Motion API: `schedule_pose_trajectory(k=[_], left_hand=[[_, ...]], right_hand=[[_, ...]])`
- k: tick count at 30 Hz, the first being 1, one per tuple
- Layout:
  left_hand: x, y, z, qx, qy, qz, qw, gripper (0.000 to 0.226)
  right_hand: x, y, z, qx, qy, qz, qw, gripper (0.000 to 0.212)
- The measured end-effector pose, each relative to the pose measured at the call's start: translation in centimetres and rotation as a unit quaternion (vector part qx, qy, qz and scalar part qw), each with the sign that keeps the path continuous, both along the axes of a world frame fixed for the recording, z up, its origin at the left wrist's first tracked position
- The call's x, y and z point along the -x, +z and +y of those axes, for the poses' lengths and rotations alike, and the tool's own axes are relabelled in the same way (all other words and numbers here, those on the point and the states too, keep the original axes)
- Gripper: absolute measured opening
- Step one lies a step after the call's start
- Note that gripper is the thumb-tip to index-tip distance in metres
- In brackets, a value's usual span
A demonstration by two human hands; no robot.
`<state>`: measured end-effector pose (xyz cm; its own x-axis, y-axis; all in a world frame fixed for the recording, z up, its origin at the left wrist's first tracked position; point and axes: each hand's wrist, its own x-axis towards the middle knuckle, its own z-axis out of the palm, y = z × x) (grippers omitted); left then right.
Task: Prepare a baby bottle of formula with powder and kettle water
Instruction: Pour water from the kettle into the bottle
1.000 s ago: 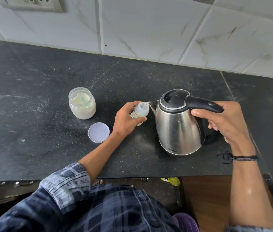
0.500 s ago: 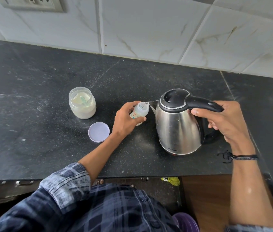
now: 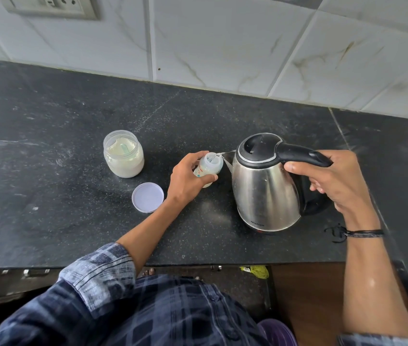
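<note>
1. Left hand: fingers and thumb curled round the baby bottle, clamped on its body. The open mouth leans toward the kettle, probably to meet the spout and steady a light bottle against the pour. Cannot tell if its base rests on the counter; the hand hides it.
2. Right hand: fingers wrapped round the black handle, thumb underneath, a grip suited to controlling the tilt.
3. Kettle: steel, lid closed, tipped toward the bottle. Spout sits just at the bottle's rim; a thin thread of water seems to run in. Close spacing likely limits splashing.
4. Bottle contents look pale, so powder appears to be in already. Judgement: water-filling step under way.
5. Powder jar: open, left of the bottle, scoop lying inside.
6. Jar lid: flat on the counter, near the left wrist, clear of the pour.
</note>
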<state>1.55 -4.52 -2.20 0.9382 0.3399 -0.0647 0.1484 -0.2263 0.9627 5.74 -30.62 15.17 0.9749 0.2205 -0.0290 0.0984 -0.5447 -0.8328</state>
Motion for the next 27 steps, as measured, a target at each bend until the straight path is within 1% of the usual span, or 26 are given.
schedule_pose_trajectory(k=[13, 27], left_hand=[[0.0, -0.32, 0.05, -0.004, 0.009, 0.003, 1.0, 0.068], [0.06, -0.56, 0.15, -0.002, 0.011, 0.01, 1.0, 0.069]], right_hand=[[-0.23, 0.03, 0.12, 0.003, 0.003, 0.0, 1.0, 0.019], [-0.09, 0.42, 0.45, 0.012, 0.006, 0.007, 1.0, 0.012]])
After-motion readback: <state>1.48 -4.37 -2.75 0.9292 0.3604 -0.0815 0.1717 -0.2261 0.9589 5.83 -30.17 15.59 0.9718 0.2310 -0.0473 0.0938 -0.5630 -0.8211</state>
